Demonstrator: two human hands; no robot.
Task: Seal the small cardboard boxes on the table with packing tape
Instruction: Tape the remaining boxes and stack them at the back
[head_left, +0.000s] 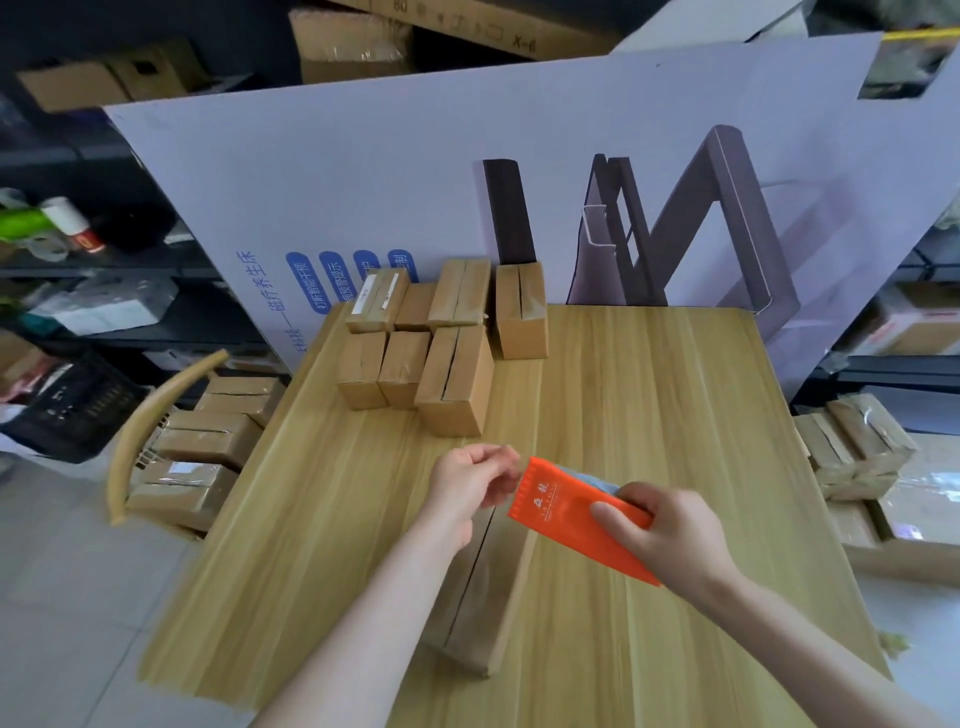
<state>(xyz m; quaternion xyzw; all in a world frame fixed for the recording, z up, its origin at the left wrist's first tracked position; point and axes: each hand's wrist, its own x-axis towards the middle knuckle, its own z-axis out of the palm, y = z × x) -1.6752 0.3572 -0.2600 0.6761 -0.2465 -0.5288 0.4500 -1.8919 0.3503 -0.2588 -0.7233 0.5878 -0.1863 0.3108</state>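
The person stands over a pale wood-grain table (675, 415) with both bare forearms reaching in. The right hand (670, 530) has its fingers wrapped round a flat orange plastic tape dispenser (561, 506), thumb lying across its printed face, toothed edge turned towards the other hand. A greyish roll of tape (592, 480) peeks out behind it. The left hand (470, 486) is held just beside that toothed edge, thumb and fingertips pinched together; it looks to be nipping the loose end of clear packing tape (504, 488), though the strip is blurred and I can't be sure.

Directly beneath the two hands, near the front of the table, lies a long brown cardboard box (483, 603) with its top flaps meeting in a dark seam along its length. Neither hand is touching it.

Further back, towards the far left of the table, stands a cluster of small brown cardboard boxes (452, 384), packed close together, several showing open seams on top. Behind them leans a large white printed cardboard panel (363, 171). To the left a curved wooden chair (156, 410) carries stacked brown parcels (208, 441), and more wrapped cartons (857, 447) are piled off the right side of the table.
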